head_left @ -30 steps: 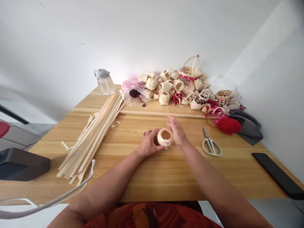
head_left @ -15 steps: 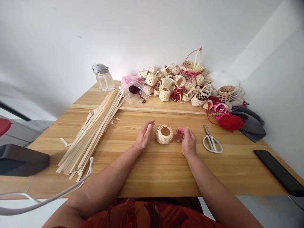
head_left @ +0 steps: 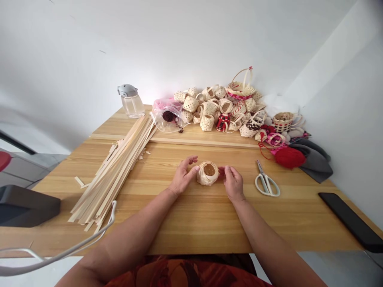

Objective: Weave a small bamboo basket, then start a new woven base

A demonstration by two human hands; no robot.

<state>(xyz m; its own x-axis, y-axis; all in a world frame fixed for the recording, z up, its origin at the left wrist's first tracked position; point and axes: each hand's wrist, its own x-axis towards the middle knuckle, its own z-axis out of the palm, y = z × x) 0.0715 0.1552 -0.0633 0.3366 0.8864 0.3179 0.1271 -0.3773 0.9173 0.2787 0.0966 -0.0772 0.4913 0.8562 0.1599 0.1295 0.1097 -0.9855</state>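
Note:
A small round basket (head_left: pixel 206 180) woven from pale strips sits on the wooden table with its round mouth facing up and towards me. On its left side is my left hand (head_left: pixel 183 176), fingers apart and curved, the thumb tip at the basket's wall. Across from it, my right hand (head_left: pixel 234 182) is loosely curled, its fingertips reaching the basket's right side and partly hidden behind the thumb. Neither hand has closed round the basket. Scissors (head_left: pixel 267 181) with white handles lie to the right of my right hand.
Flat pale strips (head_left: pixel 116 171) lie in a long bundle at left. Several small woven baskets (head_left: pixel 207 122) are piled at the back beside a plastic bag (head_left: pixel 170 125). A bottle (head_left: pixel 131 103), red yarn (head_left: pixel 289 156), a black phone-like slab (head_left: pixel 350 221) and a white cable (head_left: pixel 74 244) surround the area.
Both hands have closed in on the basket from either side, so that their fingertips now reach its wall. The view has tilted slightly upward.

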